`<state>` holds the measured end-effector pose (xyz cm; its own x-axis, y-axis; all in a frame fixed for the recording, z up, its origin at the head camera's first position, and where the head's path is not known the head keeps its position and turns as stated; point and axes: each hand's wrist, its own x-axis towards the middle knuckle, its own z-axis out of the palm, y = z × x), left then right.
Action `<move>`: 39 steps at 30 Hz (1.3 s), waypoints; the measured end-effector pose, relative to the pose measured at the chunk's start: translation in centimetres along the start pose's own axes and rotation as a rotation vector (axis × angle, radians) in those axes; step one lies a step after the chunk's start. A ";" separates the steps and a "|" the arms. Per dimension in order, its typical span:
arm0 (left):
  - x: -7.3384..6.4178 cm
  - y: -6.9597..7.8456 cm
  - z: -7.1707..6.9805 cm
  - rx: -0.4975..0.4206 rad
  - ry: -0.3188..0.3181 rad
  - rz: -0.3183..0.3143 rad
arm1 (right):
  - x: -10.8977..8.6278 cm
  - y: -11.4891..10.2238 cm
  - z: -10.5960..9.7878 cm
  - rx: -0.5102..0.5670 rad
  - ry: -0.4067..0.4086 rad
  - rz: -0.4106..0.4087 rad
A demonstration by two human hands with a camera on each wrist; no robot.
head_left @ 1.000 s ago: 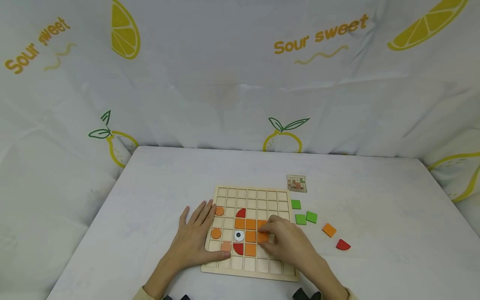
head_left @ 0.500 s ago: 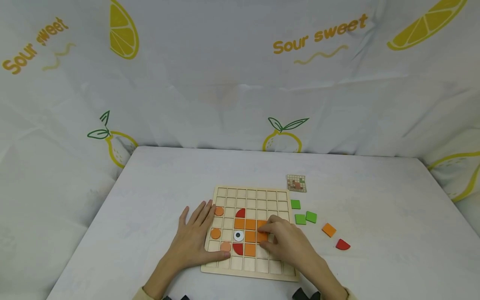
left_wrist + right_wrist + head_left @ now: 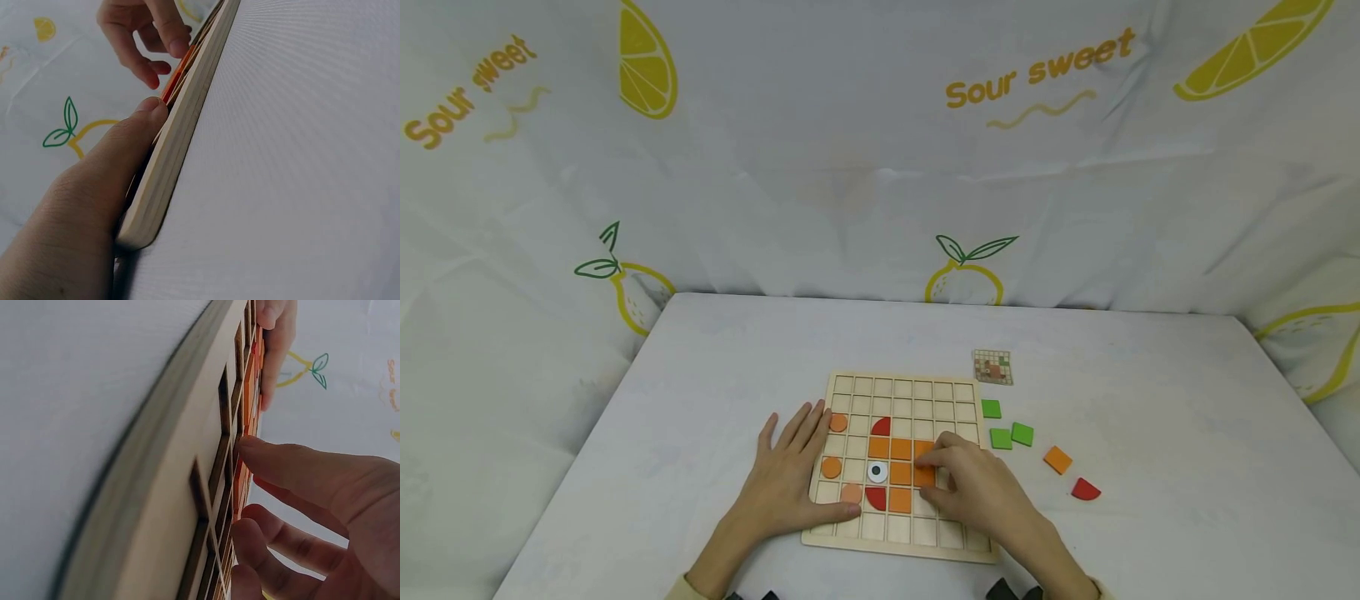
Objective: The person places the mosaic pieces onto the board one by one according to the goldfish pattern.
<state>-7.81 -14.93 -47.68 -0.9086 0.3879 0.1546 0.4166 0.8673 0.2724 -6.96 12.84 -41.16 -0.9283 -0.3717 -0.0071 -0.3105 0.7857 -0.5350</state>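
Note:
A wooden grid board [image 3: 925,388] lies on the table with several tiles set in its squares. My left hand [image 3: 782,479] rests flat over its left edge, fingers spread, the thumb lying across the lower-left squares. With thumb and fingers bent, my right hand [image 3: 973,479] pinches an orange square tile [image 3: 925,476] in the board's middle rows. In the right wrist view the right thumb [image 3: 281,464] tip is right at the grid. Left of that tile are more orange squares [image 3: 900,473], a white eye disc [image 3: 877,472] and a red quarter-circle tile [image 3: 876,498].
Right of the board lie several green square tiles [image 3: 1022,433], a loose orange square [image 3: 1058,460] and a red quarter-circle piece [image 3: 1086,489]. A small pattern card [image 3: 993,367] sits by the board's top right corner. Behind the table hangs a lemon-print cloth [image 3: 850,167].
Almost nothing moves. Both hands keep their places on the board, and every tile in sight stays where it was.

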 end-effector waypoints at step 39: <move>0.0 0.1 -0.1 -0.004 -0.026 -0.018 | -4.8 9.6 -6.2 -0.113 0.116 0.264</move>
<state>-7.79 -14.89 -47.56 -0.9165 0.3799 0.1251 0.4000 0.8732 0.2786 -6.79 25.21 -40.99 -0.9950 -0.0936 -0.0338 -0.0701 0.9000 -0.4302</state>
